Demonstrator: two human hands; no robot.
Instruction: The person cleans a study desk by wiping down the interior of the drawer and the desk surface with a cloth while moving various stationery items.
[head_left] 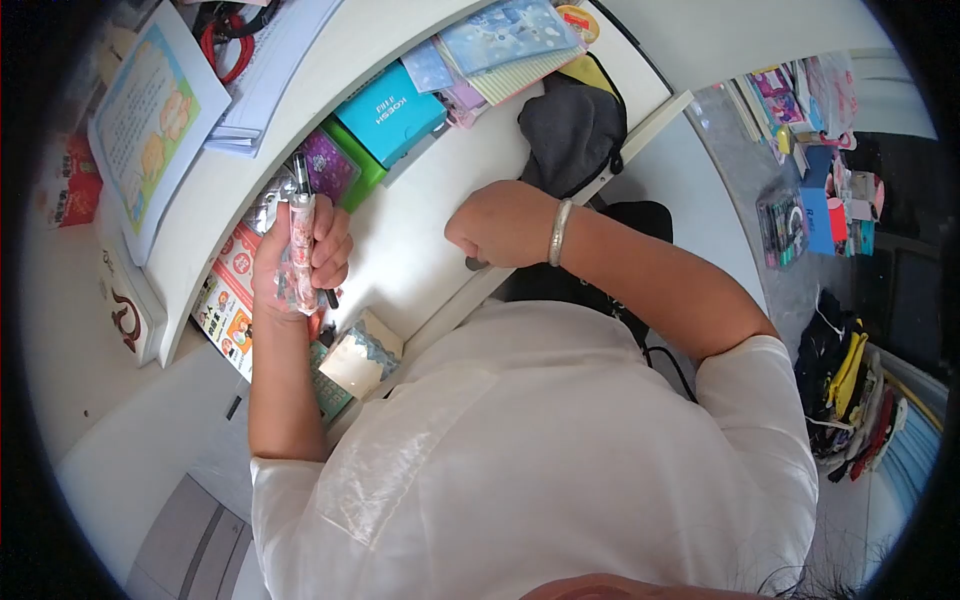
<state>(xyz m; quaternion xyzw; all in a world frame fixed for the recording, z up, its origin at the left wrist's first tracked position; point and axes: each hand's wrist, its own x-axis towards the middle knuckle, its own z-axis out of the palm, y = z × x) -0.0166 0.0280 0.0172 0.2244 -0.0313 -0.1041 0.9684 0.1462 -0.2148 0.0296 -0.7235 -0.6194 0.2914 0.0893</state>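
My left hand (318, 245) is palm up, fingers curled around pens (301, 240). One pen is black at both ends; clear crinkled plastic and a pink-and-white pattern show along the middle. My right hand (500, 222), a silver bangle on its wrist, is closed over the front of an open white drawer (430, 215). A small dark shape shows beneath its fingers, and whatever they hold is hidden. A dark grey pouch (570, 135) lies just beyond that hand. Beside my left hand are a purple sparkly item (328, 165) and a green case (368, 185).
Inside the drawer lie a blue box (392, 113), patterned blue pouches (510, 38), a cream box (362, 355) and printed packaging (232, 290). On the desktop above sit papers (150, 130) and a red cable (228, 50). Clothes (850, 390) are piled at far right.
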